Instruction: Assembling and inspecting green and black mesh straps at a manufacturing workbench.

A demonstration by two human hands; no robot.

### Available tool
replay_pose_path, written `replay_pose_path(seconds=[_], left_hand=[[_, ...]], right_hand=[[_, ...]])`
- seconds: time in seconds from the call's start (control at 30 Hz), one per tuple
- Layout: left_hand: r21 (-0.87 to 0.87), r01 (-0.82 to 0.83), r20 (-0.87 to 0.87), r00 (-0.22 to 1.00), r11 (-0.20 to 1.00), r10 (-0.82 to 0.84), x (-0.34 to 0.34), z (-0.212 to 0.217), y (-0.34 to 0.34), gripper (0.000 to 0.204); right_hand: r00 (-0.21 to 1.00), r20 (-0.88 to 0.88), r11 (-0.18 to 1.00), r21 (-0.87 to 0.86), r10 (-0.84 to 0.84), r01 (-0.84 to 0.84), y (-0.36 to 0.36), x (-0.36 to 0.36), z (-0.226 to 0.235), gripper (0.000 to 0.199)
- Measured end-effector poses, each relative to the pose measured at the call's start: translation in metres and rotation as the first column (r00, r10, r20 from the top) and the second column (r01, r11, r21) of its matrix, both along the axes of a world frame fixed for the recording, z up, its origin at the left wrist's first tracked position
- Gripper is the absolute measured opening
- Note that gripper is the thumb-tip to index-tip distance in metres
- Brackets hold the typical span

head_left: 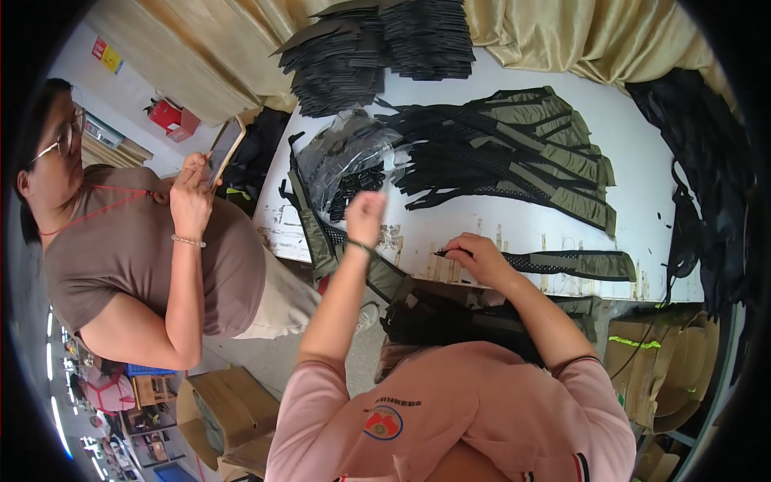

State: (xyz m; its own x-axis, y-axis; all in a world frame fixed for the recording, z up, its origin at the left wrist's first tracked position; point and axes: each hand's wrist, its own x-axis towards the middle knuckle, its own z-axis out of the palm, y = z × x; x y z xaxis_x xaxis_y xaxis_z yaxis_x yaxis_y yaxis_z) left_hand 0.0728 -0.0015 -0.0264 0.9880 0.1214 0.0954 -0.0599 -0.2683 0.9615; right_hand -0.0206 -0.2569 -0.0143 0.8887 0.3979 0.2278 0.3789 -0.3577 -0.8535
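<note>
My left hand [366, 217] is raised at the near edge of a clear plastic bag [353, 136]. Its fingers are drawn together and slightly blurred; anything in them is too small to make out. Small black plastic pieces [350, 193], perhaps buckles, lie in the bag's mouth just beyond that hand. My right hand [472, 255] pinches the narrow black end of a shoulder strap [594, 265] in olive fabric and black mesh. This strap stretches rightward along the table's near edge, partly behind my wrist.
Similar straps [514, 145] lie fanned across the white table [642, 201]. Stacks of black flat pieces [426, 40] stand at the back. More straps hang over the left edge. Black fabric [707, 177] hangs at right. A person [161, 249] with a tablet stands left; cardboard boxes [229, 410] sit below.
</note>
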Motion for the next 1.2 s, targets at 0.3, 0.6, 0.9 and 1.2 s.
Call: replay_pose_path(seconds=[0.3, 0.6, 0.9, 1.2], left_hand=[[0.733, -0.053, -0.003, 0.997, 0.679, 0.081, 0.07, -0.014, 0.028, 0.03], [-0.259, 0.457, -0.107, 0.862, 0.851, -0.496, -0.011, 0.027, -0.024, 0.015], [-0.837, 0.423, -0.024, 0.605, 0.347, -0.796, -0.086, 0.012, -0.068, 0.031], [-0.868, 0.373, -0.06, 0.574, 0.326, -0.817, -0.088, 0.014, -0.078, 0.027]], right_hand=[[0.978, -0.209, 0.996, 0.079, -0.012, 0.029, 0.006, 0.002, -0.006, 0.017], [0.782, -0.623, 0.944, 0.278, 0.038, 0.176, -0.019, 0.003, 0.011, 0.014], [0.637, -0.659, 0.771, 0.618, 0.401, 0.153, -0.031, -0.002, 0.009, 0.016], [0.66, -0.684, 0.873, 0.479, 0.309, 0.088, -0.038, -0.008, 0.02, 0.015]])
